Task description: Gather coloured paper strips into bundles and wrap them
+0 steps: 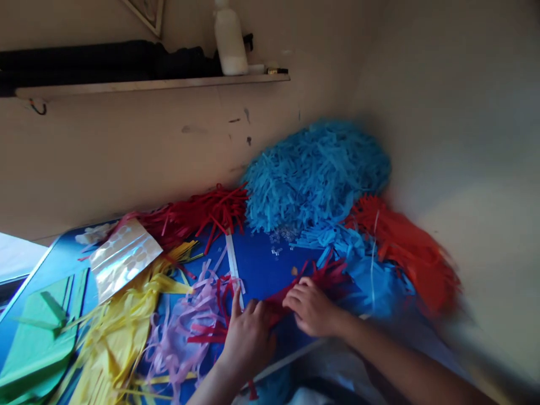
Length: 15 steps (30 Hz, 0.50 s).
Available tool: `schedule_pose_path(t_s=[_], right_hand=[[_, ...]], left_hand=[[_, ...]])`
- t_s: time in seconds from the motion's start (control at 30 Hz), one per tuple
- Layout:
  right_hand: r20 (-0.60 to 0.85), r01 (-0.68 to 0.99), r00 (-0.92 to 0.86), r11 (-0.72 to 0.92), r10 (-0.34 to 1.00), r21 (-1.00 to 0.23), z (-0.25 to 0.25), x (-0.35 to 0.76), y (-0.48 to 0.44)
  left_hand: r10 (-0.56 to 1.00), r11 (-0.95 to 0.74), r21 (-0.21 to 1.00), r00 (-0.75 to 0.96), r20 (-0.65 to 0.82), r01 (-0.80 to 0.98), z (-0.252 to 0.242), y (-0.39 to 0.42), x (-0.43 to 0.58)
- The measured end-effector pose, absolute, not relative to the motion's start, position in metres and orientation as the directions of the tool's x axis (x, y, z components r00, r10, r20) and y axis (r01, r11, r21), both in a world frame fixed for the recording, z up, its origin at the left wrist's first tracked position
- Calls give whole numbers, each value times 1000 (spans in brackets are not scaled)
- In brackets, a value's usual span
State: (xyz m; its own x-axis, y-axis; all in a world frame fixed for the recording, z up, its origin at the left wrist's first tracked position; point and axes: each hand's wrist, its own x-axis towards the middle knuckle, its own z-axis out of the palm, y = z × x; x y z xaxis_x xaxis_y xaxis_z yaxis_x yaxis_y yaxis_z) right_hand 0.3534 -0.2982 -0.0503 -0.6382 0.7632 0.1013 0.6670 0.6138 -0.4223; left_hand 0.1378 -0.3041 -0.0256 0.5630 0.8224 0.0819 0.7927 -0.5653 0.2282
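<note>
Both hands rest on a red fringed paper strip (320, 279) lying on a blue board (261, 264). My left hand (248, 337) presses down on the strip's near end, thumb raised, fingers curled over the paper. My right hand (310, 306) has its fingers bent and pinched on the same red strip just to the right. A big pile of light blue fringed paper (316, 174) sits behind the hands against the wall.
Orange-red fringe (405, 253) lies to the right, dark red fringe (198, 214) at the back, lilac fringe (189, 326) and yellow fringe (122, 332) to the left. A green sheet (37, 337) and a shiny sticker sheet (122, 256) lie far left. A shelf (152, 84) holds a white bottle (230, 36).
</note>
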Motion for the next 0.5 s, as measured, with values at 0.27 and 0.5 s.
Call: schedule_pose_path(t_s=[0.27,0.5], right_hand=[[106,661,-633,606,767,-442,-48,359,-280],[160,667,-605,606,780,-433,-56,372,-270]], left_hand=[[865,-501,190,480,149,844,-34,-310,137],[849,-521,258,464,253,813,-44,-313,126]])
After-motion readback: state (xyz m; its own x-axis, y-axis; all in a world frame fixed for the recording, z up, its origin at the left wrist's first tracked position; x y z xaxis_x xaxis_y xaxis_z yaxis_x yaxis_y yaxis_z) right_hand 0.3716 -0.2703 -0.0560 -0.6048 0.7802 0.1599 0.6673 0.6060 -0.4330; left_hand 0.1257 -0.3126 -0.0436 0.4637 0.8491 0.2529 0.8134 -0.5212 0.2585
